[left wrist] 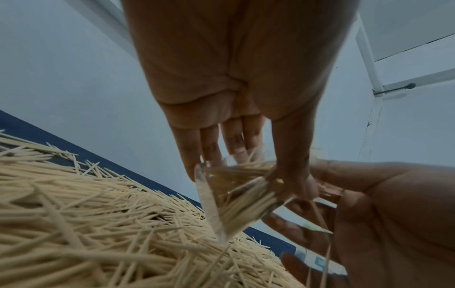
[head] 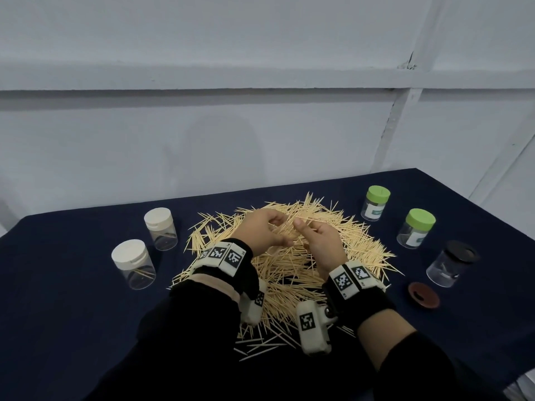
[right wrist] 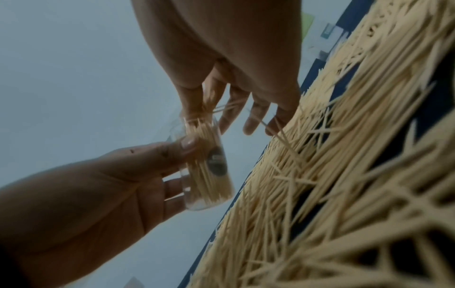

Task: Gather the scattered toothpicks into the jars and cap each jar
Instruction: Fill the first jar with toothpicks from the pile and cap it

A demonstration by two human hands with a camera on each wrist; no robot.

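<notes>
— Where was the clear jar [right wrist: 206,167]?

— Held up over the middle of the pile of toothpicks [head: 289,276], tilted, and already packed with sticks. The left hand [head: 260,230] gripped it, thumb pressed on its wall and the fingers curled round the other side.

— And the right hand [head: 321,244]?

— Just beside the left one, at the jar's mouth. Its thumb and first finger pinched a small bunch of toothpicks [right wrist: 222,106], while the other fingers hung loosely spread above the heap.

— Where did the pile lie?

— In the centre of the dark blue tablecloth [head: 72,299], beneath both wrists, with loose sticks trailing toward the near edge.

— What of the other jars?

— Two white-capped jars [head: 160,228] [head: 133,263] stood to the left, each holding only a few sticks. Two green-capped jars [head: 375,202] [head: 417,228] stood far right. Nearer on the right stood a dark-topped jar [head: 451,263], and a reddish-brown lid [head: 423,295] lay flat just beside it. Whether that dark top was a fitted cap, I could not tell.
</notes>
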